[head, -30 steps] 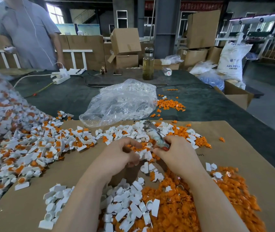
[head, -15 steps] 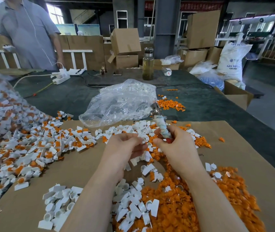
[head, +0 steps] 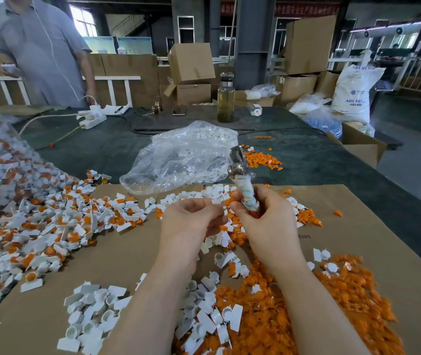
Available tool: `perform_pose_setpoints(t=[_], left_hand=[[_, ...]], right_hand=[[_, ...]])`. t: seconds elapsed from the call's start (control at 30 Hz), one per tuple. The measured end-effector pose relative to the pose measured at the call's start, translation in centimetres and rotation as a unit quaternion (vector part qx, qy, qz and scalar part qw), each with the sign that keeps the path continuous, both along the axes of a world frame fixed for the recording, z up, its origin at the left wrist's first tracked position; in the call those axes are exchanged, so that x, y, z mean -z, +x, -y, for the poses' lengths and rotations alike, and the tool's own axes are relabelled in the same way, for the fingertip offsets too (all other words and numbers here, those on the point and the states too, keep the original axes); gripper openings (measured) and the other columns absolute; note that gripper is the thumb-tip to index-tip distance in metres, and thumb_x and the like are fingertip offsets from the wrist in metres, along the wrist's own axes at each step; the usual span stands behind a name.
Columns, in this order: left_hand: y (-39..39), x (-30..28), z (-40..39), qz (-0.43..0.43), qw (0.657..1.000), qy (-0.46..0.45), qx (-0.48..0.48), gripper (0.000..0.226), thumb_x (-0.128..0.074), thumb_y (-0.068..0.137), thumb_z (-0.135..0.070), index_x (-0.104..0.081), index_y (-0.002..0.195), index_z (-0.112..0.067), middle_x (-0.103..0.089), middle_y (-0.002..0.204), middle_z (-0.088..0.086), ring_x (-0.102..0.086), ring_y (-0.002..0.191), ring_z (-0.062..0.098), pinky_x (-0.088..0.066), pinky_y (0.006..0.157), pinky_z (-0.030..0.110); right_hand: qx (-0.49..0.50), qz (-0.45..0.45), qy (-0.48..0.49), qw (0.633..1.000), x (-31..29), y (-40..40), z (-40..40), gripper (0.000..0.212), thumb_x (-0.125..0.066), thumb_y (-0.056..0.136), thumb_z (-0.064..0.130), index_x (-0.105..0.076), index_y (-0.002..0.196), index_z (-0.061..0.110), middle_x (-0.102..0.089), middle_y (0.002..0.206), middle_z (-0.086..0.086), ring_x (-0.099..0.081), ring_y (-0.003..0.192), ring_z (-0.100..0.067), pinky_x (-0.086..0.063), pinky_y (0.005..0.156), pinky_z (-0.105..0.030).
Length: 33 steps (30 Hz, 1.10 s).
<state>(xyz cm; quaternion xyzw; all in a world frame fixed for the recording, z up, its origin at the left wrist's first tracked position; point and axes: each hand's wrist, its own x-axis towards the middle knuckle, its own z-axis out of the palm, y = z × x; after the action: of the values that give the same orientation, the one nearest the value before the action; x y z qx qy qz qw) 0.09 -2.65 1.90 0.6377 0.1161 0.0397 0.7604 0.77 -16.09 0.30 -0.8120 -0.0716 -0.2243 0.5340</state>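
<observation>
R hand is clamping the taped cutter upright mid-frame, L hand curling beside it, contents unclear, best steadying the head while feeding one white part.

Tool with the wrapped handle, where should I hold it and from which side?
Grip the tool by its cloth-wrapped handle, coming from the near, lower end, as the right hand does. It stands nearly upright, metal head on top, so the padded shaft faces you.
</observation>
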Motion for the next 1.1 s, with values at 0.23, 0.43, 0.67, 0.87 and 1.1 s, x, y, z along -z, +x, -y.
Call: perform_pose_setpoints(t=[0.23, 0.43, 0.67, 0.87, 1.1], left_hand=[[-0.2, -0.1, 0.5, 0.025, 1.0, -0.012, 0.003, 0.008, -0.077, 0.08, -0.004, -0.073, 0.087, -0.002, -0.076, 0.075, 0.013, -0.075, 0.071, 0.022, -0.061, 0.065, 0.026], [-0.3, -0.3, 0.7, 0.049, 0.999, 0.021, -0.005, 0.003, -0.079, 0.08, -0.006, -0.075, 0.08, -0.005, -0.075, 0.072, 0.009, -0.074, 0.069, 0.019, -0.059, 0.061, 0.022], [-0.4, -0.1, 1.0, 0.096, 0.989, 0.106, -0.031, 0.013, -0.08, 0.078, -0.009, -0.077, 0.071, -0.018, -0.075, 0.069, 0.001, -0.074, 0.072, 0.02, -0.061, 0.073, 0.035], [-0.5, -0.2, 1.2, 0.103, 0.988, 0.107, -0.039, 0.009, -0.082, 0.078, -0.01, -0.077, 0.073, -0.016, -0.074, 0.068, 0.002, -0.073, 0.068, 0.017, -0.061, 0.069, 0.028], [-0.5, 0.0, 1.3, 0.119, 0.977, 0.173, -0.043, 0.013, -0.084, 0.077, -0.019, -0.075, 0.072, -0.026, -0.073, 0.069, -0.014, -0.067, 0.064, 0.001, -0.053, 0.06, 0.013]], right_hand=[[0.035, 0.031, -0.003, 0.999, 0.1, -0.1, -0.4, 0.019, -0.075, 0.085, 0.024, -0.062, 0.089, 0.036, -0.066, 0.079, 0.018, -0.063, 0.079, 0.001, -0.048, 0.064, -0.011], [0.057, 0.059, 0.004, 0.997, 0.1, -0.3, -0.8, 0.023, -0.075, 0.085, 0.021, -0.058, 0.084, 0.037, -0.065, 0.077, 0.016, -0.062, 0.077, -0.002, -0.047, 0.063, -0.014], [0.06, 0.064, -0.003, 0.996, 0.1, -0.3, -0.8, 0.02, -0.075, 0.085, 0.018, -0.06, 0.087, 0.032, -0.064, 0.075, 0.018, -0.061, 0.077, 0.001, -0.045, 0.062, -0.01], [0.07, 0.075, -0.013, 0.995, 0.1, -0.4, -0.8, 0.026, -0.076, 0.084, 0.015, -0.056, 0.082, 0.033, -0.059, 0.067, 0.019, -0.059, 0.073, 0.001, -0.041, 0.057, -0.008], [0.068, 0.065, -0.023, 0.995, 0.1, -0.3, -0.8, 0.025, -0.075, 0.083, 0.011, -0.059, 0.085, 0.029, -0.058, 0.068, 0.021, -0.057, 0.075, 0.008, -0.039, 0.059, -0.004]])
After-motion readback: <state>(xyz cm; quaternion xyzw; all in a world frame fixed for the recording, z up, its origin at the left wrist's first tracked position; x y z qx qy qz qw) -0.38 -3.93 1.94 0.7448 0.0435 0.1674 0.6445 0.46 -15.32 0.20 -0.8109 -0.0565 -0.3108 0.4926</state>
